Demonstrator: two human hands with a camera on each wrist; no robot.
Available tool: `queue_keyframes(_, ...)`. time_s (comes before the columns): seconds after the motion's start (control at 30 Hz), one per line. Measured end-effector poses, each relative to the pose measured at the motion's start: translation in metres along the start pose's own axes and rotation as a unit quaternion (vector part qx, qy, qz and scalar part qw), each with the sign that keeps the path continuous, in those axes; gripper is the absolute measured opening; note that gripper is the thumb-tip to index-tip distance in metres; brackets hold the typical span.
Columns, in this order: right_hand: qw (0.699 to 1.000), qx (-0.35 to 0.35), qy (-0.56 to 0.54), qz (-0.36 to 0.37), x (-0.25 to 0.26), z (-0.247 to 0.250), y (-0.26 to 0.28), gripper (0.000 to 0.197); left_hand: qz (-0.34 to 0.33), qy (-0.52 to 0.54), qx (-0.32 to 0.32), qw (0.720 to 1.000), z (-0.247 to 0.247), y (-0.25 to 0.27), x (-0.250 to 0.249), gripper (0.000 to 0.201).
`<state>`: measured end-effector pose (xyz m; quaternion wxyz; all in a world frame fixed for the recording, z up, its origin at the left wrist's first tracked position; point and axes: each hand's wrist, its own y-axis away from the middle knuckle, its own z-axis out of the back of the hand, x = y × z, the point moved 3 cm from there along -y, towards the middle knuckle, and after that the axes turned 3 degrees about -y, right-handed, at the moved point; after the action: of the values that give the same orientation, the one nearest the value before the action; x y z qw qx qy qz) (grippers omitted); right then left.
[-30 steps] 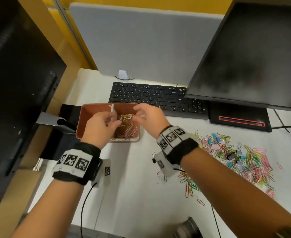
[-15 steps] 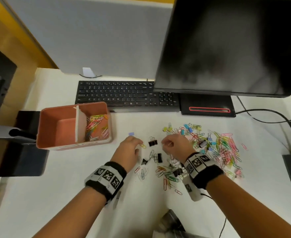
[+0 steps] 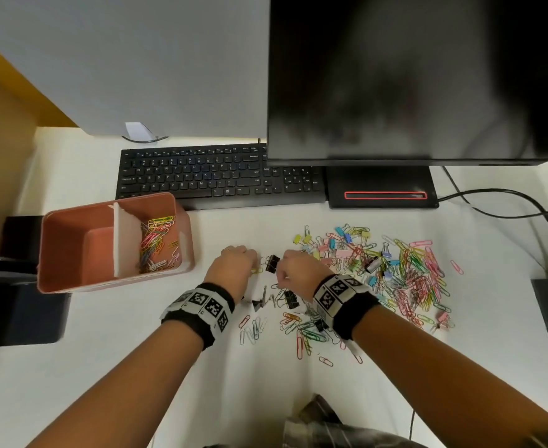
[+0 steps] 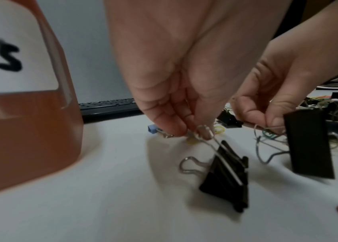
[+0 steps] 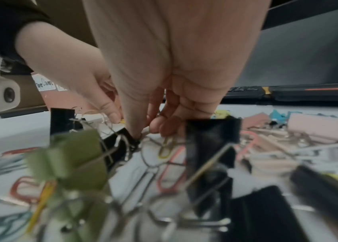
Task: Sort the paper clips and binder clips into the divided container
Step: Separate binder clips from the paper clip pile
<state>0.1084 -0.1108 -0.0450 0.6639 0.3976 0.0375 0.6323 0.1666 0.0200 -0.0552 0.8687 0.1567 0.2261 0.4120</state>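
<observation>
The pink divided container (image 3: 72, 253) stands at the left; its right compartment holds several coloured paper clips (image 3: 156, 244), its left one shows none. A heap of coloured paper clips and binder clips (image 3: 395, 273) spreads to the right. My left hand (image 3: 233, 266) is down at the table, fingertips (image 4: 203, 134) pinching at a yellow paper clip (image 4: 192, 141), beside a black binder clip (image 4: 226, 176). My right hand (image 3: 298, 270) is close by, thumb and fingers (image 5: 163, 129) pinching a thin paper clip (image 4: 267, 129). Another black binder clip (image 3: 272, 262) lies between the hands.
A black keyboard (image 3: 217, 176) and a monitor (image 3: 411, 76) on its stand (image 3: 382, 189) fill the back of the white desk. A cable (image 3: 492, 202) runs at the right. A dark block (image 3: 20, 305) sits left of the container. More loose clips (image 3: 301, 328) lie near my right wrist.
Both hands have left the container and come down to the loose clips in the middle of the desk. Over the last half second they have drawn closer together.
</observation>
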Motion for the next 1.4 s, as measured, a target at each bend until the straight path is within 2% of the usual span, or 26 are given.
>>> queue_keyframes(0.13, 0.998, -0.04, -0.055, -0.008, -0.014, 0.009, 0.008, 0.015, 0.005, 0.008, 0.019, 1.0, 0.0, 0.0, -0.002, 0.025)
queue_keyframes(0.2, 0.993, -0.077, -0.093, 0.002, -0.02, 0.014, 0.015, 0.015, 0.002, 0.054, -0.001, 0.999, 0.006, 0.005, -0.002, 0.018)
queue_keyframes(0.3, 0.989, -0.109, -0.092, 0.024, -0.026, 0.017, 0.026, 0.022, -0.021, 0.132, -0.06, 0.989, 0.022, 0.021, -0.001, 0.009)
queue_keyframes(0.4, 0.993, -0.097, -0.066, 0.034, -0.029, 0.015, 0.035, 0.023, -0.049, 0.18, -0.091, 0.978, 0.035, 0.045, 0.0, 0.012)
queue_keyframes(0.5, 0.993, -0.094, -0.07, 0.031, -0.027, 0.016, 0.033, 0.021, -0.051, 0.21, -0.095, 0.972, 0.03, 0.069, 0.004, 0.015)
queue_keyframes(0.6, 0.996, -0.066, -0.037, 0.04, -0.017, 0.011, 0.024, 0.019, -0.048, 0.205, -0.064, 0.976, 0.004, 0.089, 0.007, 0.02)
queue_keyframes(0.7, 0.998, -0.036, 0.015, 0.042, -0.009, 0.0, 0.013, 0.017, -0.032, 0.192, -0.041, 0.98, -0.033, 0.1, 0.008, 0.014)
queue_keyframes(0.87, 0.999, -0.036, -0.014, -0.002, -0.013, -0.004, 0.005, 0.016, 0.002, 0.187, -0.068, 0.98, -0.068, 0.097, -0.003, 0.017)
queue_keyframes(1.0, 0.999, -0.028, -0.01, -0.013, -0.017, -0.002, 0.01, 0.017, 0.013, 0.15, -0.08, 0.985, -0.065, 0.089, -0.019, 0.005)
queue_keyframes(1.1, 0.999, -0.041, -0.018, 0.005, -0.013, 0.007, 0.023, 0.015, 0.018, 0.182, -0.096, 0.978, -0.061, 0.085, -0.019, 0.006)
queue_keyframes(1.2, 0.996, -0.055, -0.048, 0.044, -0.003, 0.011, 0.05, 0.012, 0.039, 0.21, -0.084, 0.973, -0.059, 0.082, -0.014, 0.018)
queue_keyframes(1.3, 0.996, 0.0, -0.044, 0.08, 0.009, -0.006, 0.076, 0.017, 0.061, 0.248, -0.065, 0.965, -0.058, 0.08, -0.011, 0.017)
queue_keyframes(1.4, 0.994, 0.056, -0.073, 0.06, 0.011, -0.037, 0.088, 0.032, 0.045, 0.225, -0.055, 0.972, -0.057, 0.078, -0.008, 0.016)
